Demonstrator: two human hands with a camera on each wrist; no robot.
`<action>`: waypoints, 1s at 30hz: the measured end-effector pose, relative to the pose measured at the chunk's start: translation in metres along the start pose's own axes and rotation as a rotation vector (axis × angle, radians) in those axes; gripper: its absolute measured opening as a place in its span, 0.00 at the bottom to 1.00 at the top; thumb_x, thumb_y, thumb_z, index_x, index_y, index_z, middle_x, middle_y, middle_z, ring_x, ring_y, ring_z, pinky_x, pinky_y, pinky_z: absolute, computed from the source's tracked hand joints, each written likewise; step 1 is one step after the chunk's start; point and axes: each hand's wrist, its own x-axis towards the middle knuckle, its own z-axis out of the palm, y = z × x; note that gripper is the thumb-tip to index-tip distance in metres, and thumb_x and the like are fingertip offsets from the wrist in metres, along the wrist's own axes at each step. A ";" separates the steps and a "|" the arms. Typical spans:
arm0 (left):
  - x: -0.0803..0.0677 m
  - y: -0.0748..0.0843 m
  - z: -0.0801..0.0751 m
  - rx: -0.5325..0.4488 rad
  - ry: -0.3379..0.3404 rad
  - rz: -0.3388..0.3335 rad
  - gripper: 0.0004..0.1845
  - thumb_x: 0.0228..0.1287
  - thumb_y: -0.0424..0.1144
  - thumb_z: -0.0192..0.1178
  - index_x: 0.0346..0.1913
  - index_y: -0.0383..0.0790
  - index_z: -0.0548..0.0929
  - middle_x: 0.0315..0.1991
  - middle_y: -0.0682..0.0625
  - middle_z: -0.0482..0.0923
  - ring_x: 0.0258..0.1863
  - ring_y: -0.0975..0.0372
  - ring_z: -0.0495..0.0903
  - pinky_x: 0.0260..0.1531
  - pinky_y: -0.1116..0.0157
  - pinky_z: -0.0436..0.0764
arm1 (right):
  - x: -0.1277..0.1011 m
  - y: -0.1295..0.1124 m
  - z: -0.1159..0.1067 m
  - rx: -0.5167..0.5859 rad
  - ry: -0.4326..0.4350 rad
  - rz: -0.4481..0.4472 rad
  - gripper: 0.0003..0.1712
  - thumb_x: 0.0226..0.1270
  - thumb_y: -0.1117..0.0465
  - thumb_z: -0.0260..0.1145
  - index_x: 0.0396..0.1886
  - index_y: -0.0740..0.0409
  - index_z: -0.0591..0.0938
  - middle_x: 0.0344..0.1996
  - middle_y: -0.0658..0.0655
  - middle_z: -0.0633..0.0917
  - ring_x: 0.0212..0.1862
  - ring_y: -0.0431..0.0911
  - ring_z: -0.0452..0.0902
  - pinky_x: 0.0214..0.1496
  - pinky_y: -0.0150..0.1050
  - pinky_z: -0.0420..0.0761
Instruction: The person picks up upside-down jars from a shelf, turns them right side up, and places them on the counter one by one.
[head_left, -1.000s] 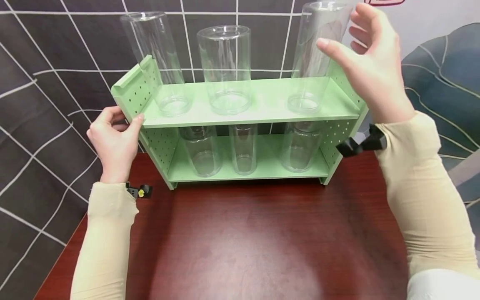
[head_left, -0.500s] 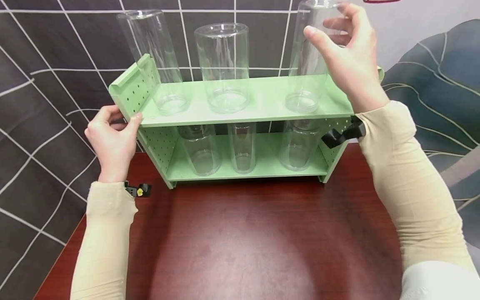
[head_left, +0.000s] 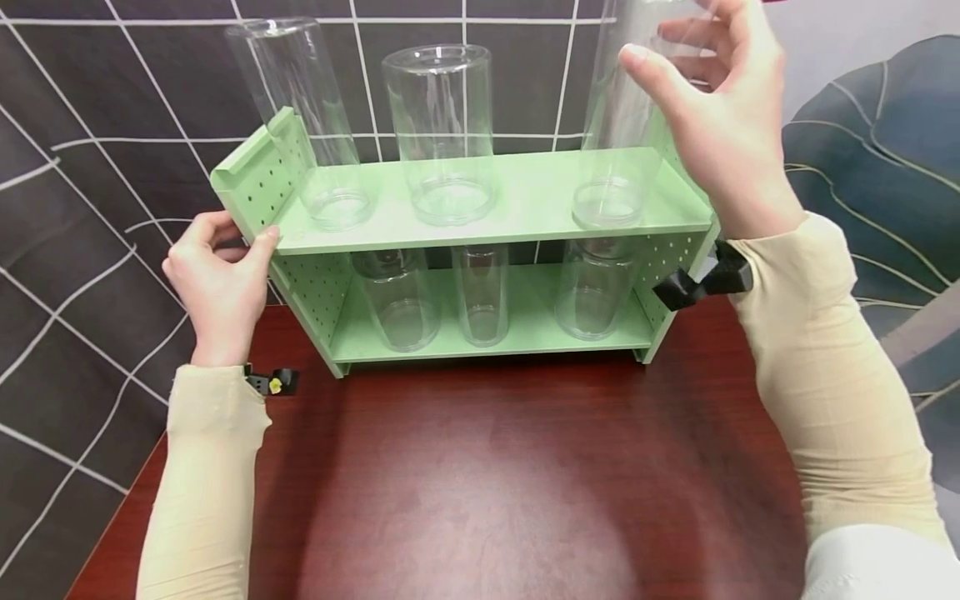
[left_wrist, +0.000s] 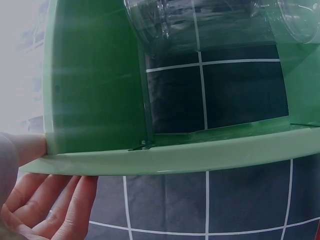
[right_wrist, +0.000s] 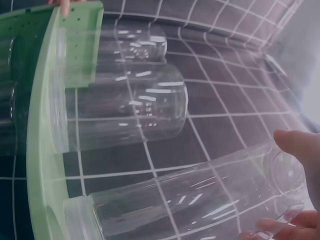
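A green two-tier shelf (head_left: 528, 196) with perforated side panels stands on the table. My left hand (head_left: 220, 279) holds its left side panel, the thumb at the upper board's front corner; in the left wrist view the fingers (left_wrist: 60, 205) lie on the panel's outer side. My right hand (head_left: 738, 137) grips a tall clear cylindrical container (head_left: 617, 125) near its top, at the upper tier's right end. In the right wrist view the thumb (right_wrist: 300, 145) is on one side of this container, fingertips on the other. Its base is at or just above the board; I cannot tell which.
A tall clear cylinder (head_left: 311, 108) and a wider one (head_left: 444, 108) stand left and centre on the upper tier. Below are three more, a left one (head_left: 401, 308), a narrow one (head_left: 483, 304) and a right one (head_left: 596, 296). The reddish-brown table (head_left: 480, 467) extends in front.
My right hand has moved left onto the right tall container, then back right with it. The container has shifted slightly right and towards me. My left hand keeps its hold on the shelf.
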 end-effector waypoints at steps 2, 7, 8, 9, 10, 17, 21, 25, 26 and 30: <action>0.000 0.000 0.000 0.000 -0.001 -0.002 0.15 0.60 0.41 0.73 0.48 0.40 0.89 0.43 0.48 0.89 0.26 0.78 0.80 0.34 0.79 0.80 | -0.004 -0.002 -0.001 0.007 -0.006 -0.011 0.31 0.59 0.60 0.79 0.61 0.47 0.78 0.55 0.53 0.83 0.54 0.47 0.80 0.60 0.33 0.76; -0.001 -0.001 0.000 0.004 -0.005 -0.007 0.15 0.60 0.41 0.72 0.49 0.40 0.89 0.43 0.47 0.89 0.26 0.78 0.80 0.34 0.79 0.80 | -0.018 -0.005 -0.007 0.069 -0.054 -0.031 0.33 0.56 0.65 0.80 0.61 0.49 0.79 0.55 0.56 0.83 0.53 0.50 0.80 0.55 0.34 0.79; -0.001 -0.001 -0.001 0.004 -0.006 -0.008 0.15 0.60 0.41 0.72 0.49 0.40 0.89 0.43 0.47 0.89 0.26 0.78 0.80 0.34 0.79 0.80 | -0.022 -0.006 -0.009 0.079 -0.070 -0.034 0.33 0.55 0.65 0.80 0.62 0.50 0.79 0.55 0.57 0.83 0.53 0.50 0.80 0.54 0.34 0.79; -0.002 -0.001 -0.001 0.006 -0.006 -0.009 0.15 0.60 0.41 0.72 0.49 0.40 0.89 0.43 0.48 0.89 0.26 0.78 0.80 0.34 0.79 0.80 | -0.027 -0.007 -0.011 0.095 -0.088 -0.040 0.35 0.55 0.66 0.81 0.62 0.50 0.79 0.55 0.58 0.83 0.53 0.51 0.80 0.53 0.34 0.80; -0.002 -0.001 -0.001 0.006 -0.008 -0.010 0.15 0.60 0.41 0.72 0.49 0.40 0.89 0.43 0.48 0.89 0.26 0.78 0.80 0.34 0.79 0.80 | -0.031 -0.009 -0.012 0.108 -0.104 -0.046 0.35 0.54 0.67 0.81 0.63 0.50 0.79 0.55 0.59 0.83 0.53 0.51 0.80 0.52 0.34 0.80; -0.003 -0.002 -0.002 0.004 0.000 -0.002 0.15 0.60 0.41 0.72 0.49 0.40 0.89 0.43 0.47 0.89 0.26 0.78 0.80 0.35 0.79 0.81 | -0.058 -0.022 -0.016 -0.003 -0.202 -0.132 0.39 0.53 0.70 0.80 0.66 0.50 0.78 0.53 0.61 0.83 0.52 0.51 0.81 0.53 0.33 0.81; -0.002 -0.002 -0.002 0.003 0.001 -0.002 0.15 0.60 0.41 0.72 0.49 0.40 0.89 0.43 0.47 0.89 0.26 0.78 0.80 0.35 0.79 0.81 | -0.069 -0.024 -0.018 -0.111 -0.225 -0.186 0.41 0.53 0.70 0.80 0.68 0.49 0.77 0.55 0.59 0.83 0.52 0.49 0.82 0.55 0.34 0.80; -0.001 -0.001 -0.001 0.001 0.004 -0.003 0.15 0.60 0.41 0.72 0.49 0.41 0.89 0.43 0.48 0.89 0.26 0.78 0.80 0.35 0.79 0.81 | -0.078 -0.020 -0.021 -0.147 -0.244 -0.208 0.44 0.51 0.71 0.81 0.69 0.50 0.76 0.55 0.58 0.83 0.52 0.48 0.81 0.56 0.34 0.79; -0.001 -0.001 -0.001 -0.001 0.004 -0.001 0.15 0.60 0.41 0.72 0.49 0.41 0.89 0.43 0.48 0.89 0.26 0.78 0.80 0.35 0.79 0.81 | -0.080 -0.018 -0.022 -0.151 -0.249 -0.214 0.44 0.51 0.72 0.81 0.69 0.51 0.76 0.55 0.58 0.83 0.52 0.48 0.80 0.56 0.34 0.79; -0.001 0.000 0.000 -0.003 0.002 -0.001 0.15 0.60 0.41 0.72 0.49 0.41 0.89 0.43 0.48 0.89 0.26 0.78 0.80 0.35 0.79 0.81 | -0.090 -0.009 -0.025 -0.178 -0.285 -0.236 0.48 0.47 0.75 0.82 0.70 0.52 0.75 0.55 0.57 0.84 0.50 0.47 0.81 0.54 0.32 0.79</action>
